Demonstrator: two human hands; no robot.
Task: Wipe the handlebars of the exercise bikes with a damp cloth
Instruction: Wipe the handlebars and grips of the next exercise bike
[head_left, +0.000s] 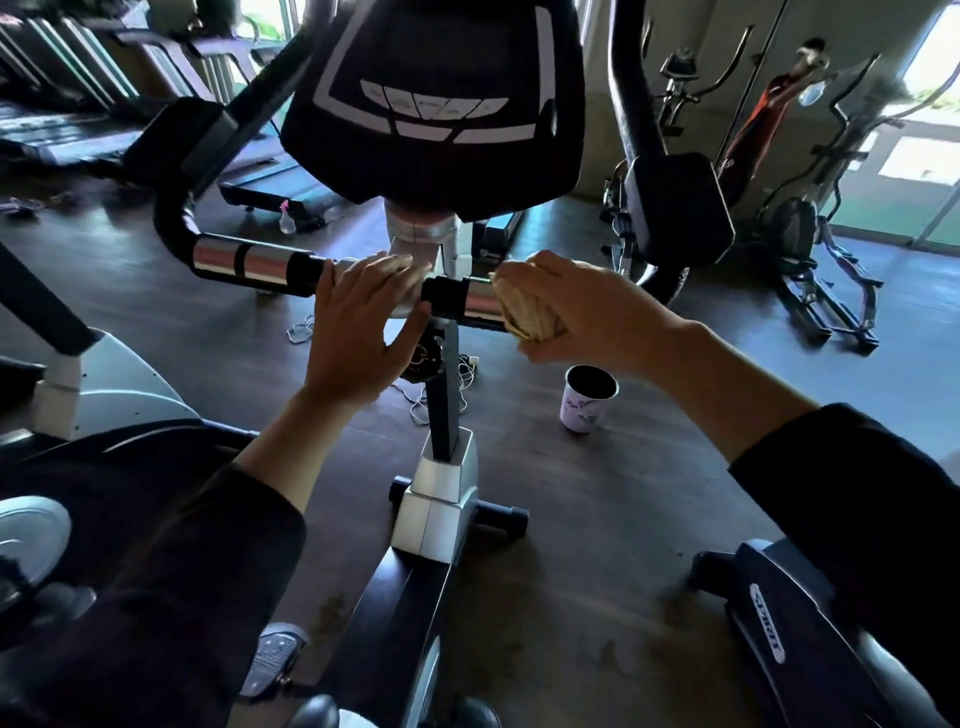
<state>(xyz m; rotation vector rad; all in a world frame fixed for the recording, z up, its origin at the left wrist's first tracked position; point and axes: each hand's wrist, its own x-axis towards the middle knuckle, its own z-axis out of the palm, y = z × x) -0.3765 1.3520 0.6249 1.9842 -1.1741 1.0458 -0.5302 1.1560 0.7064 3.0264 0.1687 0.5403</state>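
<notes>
An exercise bike stands straight ahead, its black console (431, 98) above a horizontal handlebar (249, 262) with chrome and black sections. My left hand (363, 317) is wrapped over the bar just left of the centre post, thumb underneath. My right hand (587, 312) clasps a crumpled beige cloth (524, 306) around the right part of the bar, beside a chrome and black sleeve (462, 299). The right end of the bar curves up into a black padded grip (675, 202).
A white cup (589, 397) sits on the dark floor right of the bike's post (444, 415). White cables (436, 395) lie around the post. A spray bottle (287, 218) stands further back. Other bikes flank me, treadmills (67, 119) at back left, an elliptical (810, 244) at right.
</notes>
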